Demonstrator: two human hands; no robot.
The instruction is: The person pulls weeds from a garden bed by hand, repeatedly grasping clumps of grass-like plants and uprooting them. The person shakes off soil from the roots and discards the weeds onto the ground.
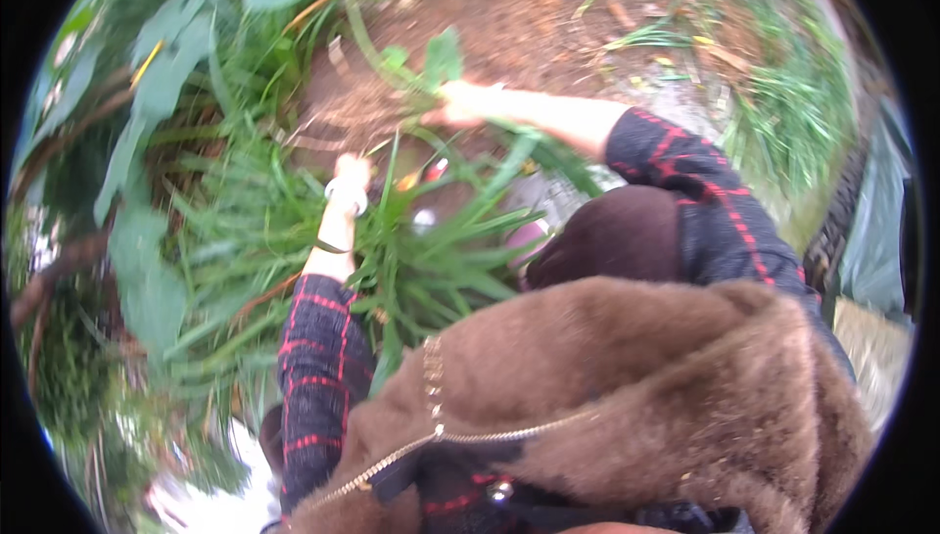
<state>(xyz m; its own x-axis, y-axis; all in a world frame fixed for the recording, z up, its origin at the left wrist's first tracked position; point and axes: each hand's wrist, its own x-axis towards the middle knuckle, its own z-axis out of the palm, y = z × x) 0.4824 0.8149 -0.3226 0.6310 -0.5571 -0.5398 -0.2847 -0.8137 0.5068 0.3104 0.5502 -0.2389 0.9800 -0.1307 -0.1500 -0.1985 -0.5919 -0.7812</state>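
My right hand (455, 104) reaches out over bare soil, its fingers closed around a leafy green plant (443, 58). Motion blur softens the fingers and the stems. Long green blades (554, 156) trail below that forearm; whether they are in the same grip is unclear. Closer to me on the left, my left hand (354, 169) is low at the edge of the grass clump (411, 240), a white band (346, 196) around its wrist. Its fingers are curled, and what lies inside them is hidden. Dry pale strands (316, 142) lie on the soil just beyond it.
Broad-leaved plants (158, 86) crowd the left side. Brown soil (514, 13) stretches ahead. Loose cut grass (793, 119) lies to the right, near a bluish sheet (874, 218). A small red object (438, 169) shows among the blades. My bent knee (617, 237) is below my right arm.
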